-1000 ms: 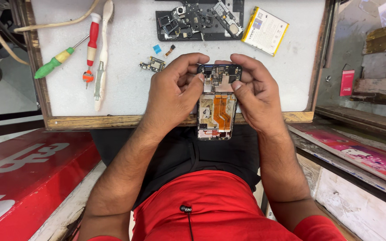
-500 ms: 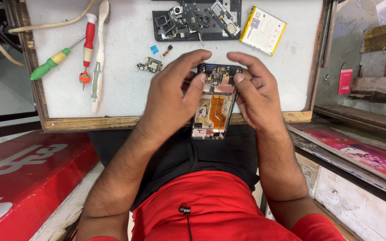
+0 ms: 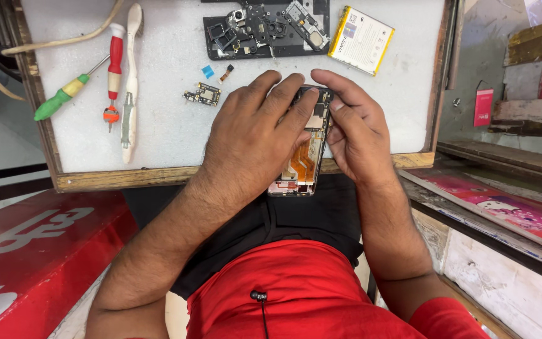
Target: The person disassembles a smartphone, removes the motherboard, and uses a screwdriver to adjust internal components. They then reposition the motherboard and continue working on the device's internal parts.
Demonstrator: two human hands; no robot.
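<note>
I see left hand [image 3: 255,135] and right hand [image 3: 352,132], each grip pinching the opened phone [image 3: 301,164] over the counter [image 3: 170,135] edge | orange flex cable exposed, back already off | beyond: small circuit board [image 3: 203,95], screwdrivers [image 3: 98,78], battery [image 3: 361,40], removed frame [image 3: 265,26]; reassembly not yet done.

The left hand [image 3: 252,135] covers the left side of the opened phone with the orange flex cable [image 3: 302,164], and the right hand [image 3: 356,129] hides its right edge. Far above the fingers, the black phone back frame with loose parts [image 3: 265,28] is cut by the top edge. The small green circuit board [image 3: 202,95], just left of the left hand, is too small for details.
</note>
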